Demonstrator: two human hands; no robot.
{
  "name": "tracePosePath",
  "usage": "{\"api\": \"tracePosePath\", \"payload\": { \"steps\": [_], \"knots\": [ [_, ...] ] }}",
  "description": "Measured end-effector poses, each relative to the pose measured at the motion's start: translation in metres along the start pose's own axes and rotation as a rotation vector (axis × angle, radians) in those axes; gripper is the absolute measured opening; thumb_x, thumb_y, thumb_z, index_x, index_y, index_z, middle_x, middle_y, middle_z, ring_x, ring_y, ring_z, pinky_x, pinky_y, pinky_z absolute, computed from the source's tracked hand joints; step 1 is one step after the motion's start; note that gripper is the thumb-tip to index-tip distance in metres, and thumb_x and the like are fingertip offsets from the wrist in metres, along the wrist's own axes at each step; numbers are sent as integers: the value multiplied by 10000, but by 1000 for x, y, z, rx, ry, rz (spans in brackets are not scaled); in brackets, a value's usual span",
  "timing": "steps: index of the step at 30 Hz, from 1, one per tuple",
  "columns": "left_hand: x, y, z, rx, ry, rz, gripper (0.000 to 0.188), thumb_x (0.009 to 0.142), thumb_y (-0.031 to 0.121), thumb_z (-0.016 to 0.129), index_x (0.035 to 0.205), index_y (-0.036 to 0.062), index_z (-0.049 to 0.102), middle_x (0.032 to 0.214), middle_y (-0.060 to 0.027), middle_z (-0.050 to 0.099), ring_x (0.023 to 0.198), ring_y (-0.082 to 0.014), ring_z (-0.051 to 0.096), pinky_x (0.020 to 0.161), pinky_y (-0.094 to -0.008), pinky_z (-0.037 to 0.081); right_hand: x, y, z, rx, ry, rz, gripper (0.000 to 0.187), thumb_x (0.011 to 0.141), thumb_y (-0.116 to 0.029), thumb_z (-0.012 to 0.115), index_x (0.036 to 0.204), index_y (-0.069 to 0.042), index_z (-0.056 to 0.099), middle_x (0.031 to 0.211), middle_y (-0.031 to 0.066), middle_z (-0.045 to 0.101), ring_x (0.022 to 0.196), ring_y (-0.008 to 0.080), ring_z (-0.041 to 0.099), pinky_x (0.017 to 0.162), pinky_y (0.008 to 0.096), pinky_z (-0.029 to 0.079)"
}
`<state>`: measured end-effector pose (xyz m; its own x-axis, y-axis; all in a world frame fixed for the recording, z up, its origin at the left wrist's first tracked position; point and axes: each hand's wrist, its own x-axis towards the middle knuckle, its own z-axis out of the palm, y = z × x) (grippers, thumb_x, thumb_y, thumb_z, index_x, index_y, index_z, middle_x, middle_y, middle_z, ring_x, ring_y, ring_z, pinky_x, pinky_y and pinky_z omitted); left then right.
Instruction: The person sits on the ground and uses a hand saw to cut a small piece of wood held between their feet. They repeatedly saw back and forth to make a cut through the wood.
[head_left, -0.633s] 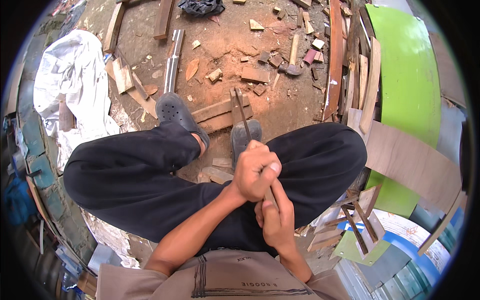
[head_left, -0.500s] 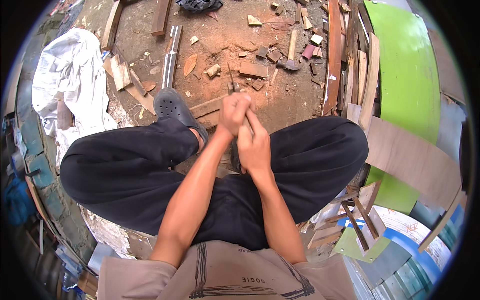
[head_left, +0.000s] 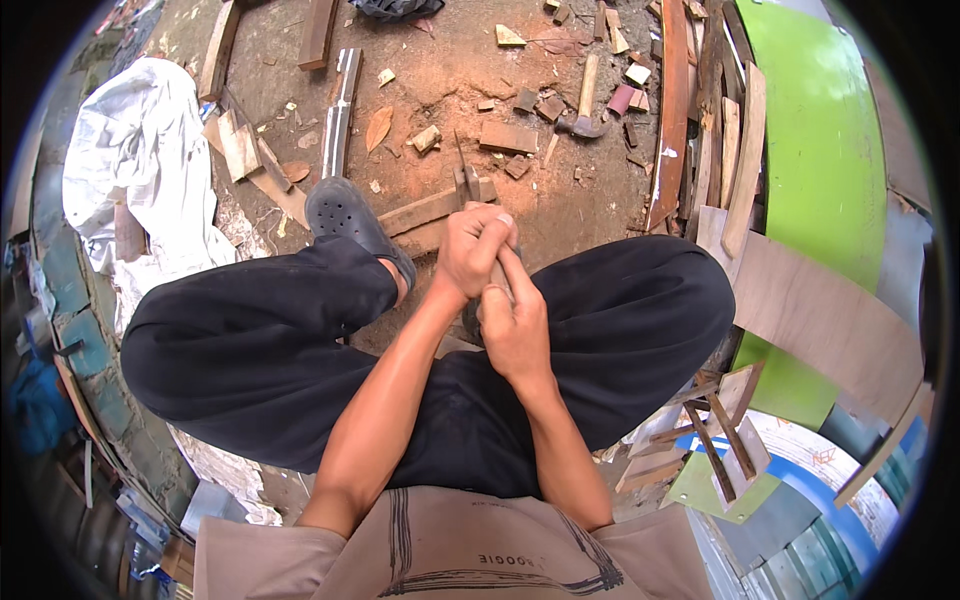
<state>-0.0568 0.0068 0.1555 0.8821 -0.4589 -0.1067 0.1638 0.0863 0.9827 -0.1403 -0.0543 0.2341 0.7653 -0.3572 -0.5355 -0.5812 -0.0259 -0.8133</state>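
Both my hands are closed one behind the other around the wooden handle of a handsaw (head_left: 467, 184). Its thin blade, seen nearly edge-on, points away from me. My left hand (head_left: 474, 246) grips farther forward; my right hand (head_left: 514, 325) is wrapped round the rear, close to my lap. Much of the handle is hidden by my fingers. A wooden plank (head_left: 425, 209) lies on the ground beneath the saw, running from beside my left shoe (head_left: 350, 217) to the blade. Whether the teeth touch the wood, I cannot tell.
Reddish sawdust and wood offcuts (head_left: 508, 138) litter the ground ahead. A hammer (head_left: 587, 100) lies at the far right of them. Long boards (head_left: 669, 120) and a green panel (head_left: 812, 140) line the right side. White cloth (head_left: 140, 170) is heaped at the left, near a metal bar (head_left: 342, 112).
My two hands have drawn back toward me together with the saw. More of the plank's right end now shows in front of them.
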Motion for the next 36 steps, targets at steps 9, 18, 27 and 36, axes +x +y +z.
{"api": "tracePosePath", "payload": {
  "steps": [9, 18, 27, 36],
  "knots": [
    [-13, 57, 17, -70, 32, 43, 400, 945, 231, 472, 610, 44, 585, 557, -67, 565, 536, -184, 522, 686, -320, 417, -51, -38, -38, 255, -201, -135, 791, 1035, -419, 528, 1550, 102, 230, 1084, 179, 620, 772, 210, 602, 706, 303, 487],
    [17, 77, 13, -254, 120, -182, 441, 1009, 299, 541, 706, -2, 653, 638, -30, 640, 602, -81, 539, 557, -272, 414, -24, -80, -30, 201, -113, 50, 790, 971, -320, 712, 1517, 90, 315, 1132, 155, 639, 925, 135, 629, 778, 268, 519],
    [45, -55, -46, 170, 645, -521, 390, 906, 305, 664, 1130, -10, 719, 1105, -177, 746, 1026, -276, 708, 908, -364, 514, -83, -74, -32, -65, -26, 74, 624, 945, -85, 652, 1488, 82, 393, 1266, 220, 650, 1120, 225, 637, 976, 331, 482],
    [58, -120, -50, -341, 452, -809, 682, 1049, 504, 392, 1318, -95, 578, 1381, -221, 595, 1324, -286, 557, 1086, -408, 452, 56, -17, 19, -204, -38, 68, 638, 862, -156, 579, 1462, 21, 456, 1120, 312, 671, 1044, 397, 685, 918, 411, 504]
  ]
}}
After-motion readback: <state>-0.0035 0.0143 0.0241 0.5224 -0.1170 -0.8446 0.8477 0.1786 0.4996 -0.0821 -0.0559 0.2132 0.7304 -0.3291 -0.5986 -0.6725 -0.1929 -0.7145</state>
